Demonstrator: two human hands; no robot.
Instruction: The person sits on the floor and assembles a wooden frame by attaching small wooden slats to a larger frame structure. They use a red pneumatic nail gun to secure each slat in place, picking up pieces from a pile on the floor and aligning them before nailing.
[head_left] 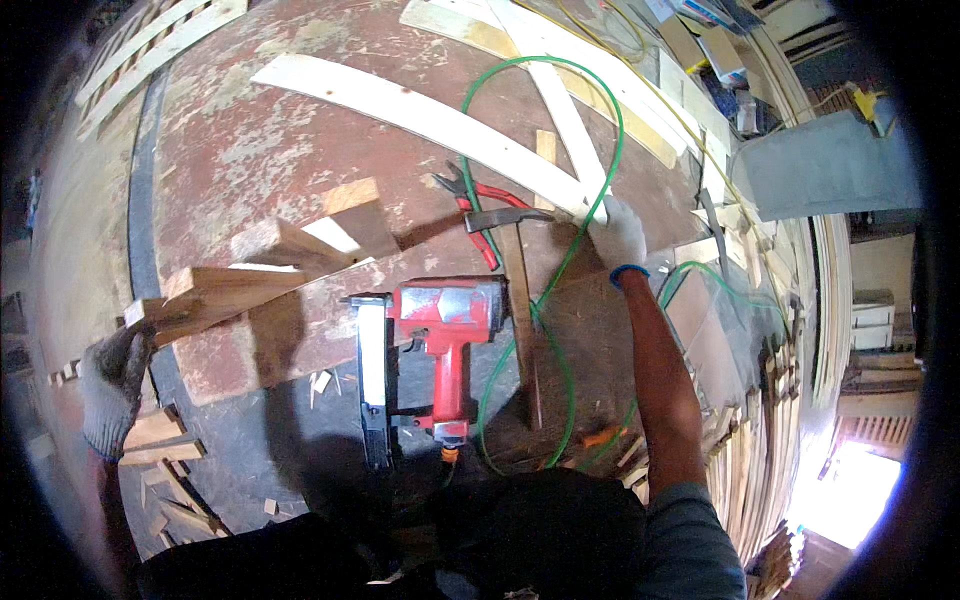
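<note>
My left hand [114, 392], in a grey knit glove, is closed around the near end of a wooden piece with several thick blocks [235, 287]. My right hand [618, 238], also gloved and with a blue band at the wrist, is closed at the near end of a long pale board [420, 125]. A second pale board [568, 118] meets it there; the glove hides part of the fingers. Between my hands lies a red nail gun [450, 345] on its side. Beyond it are a hammer [515, 300] and red-handled pliers [483, 230].
A green air hose [617, 125] loops across the work surface [290, 150] and over the long board. A slatted wooden frame [160, 55] is at the far left. Wood offcuts [165, 440] lie at lower left, and stacked strips [760, 460] stand at right.
</note>
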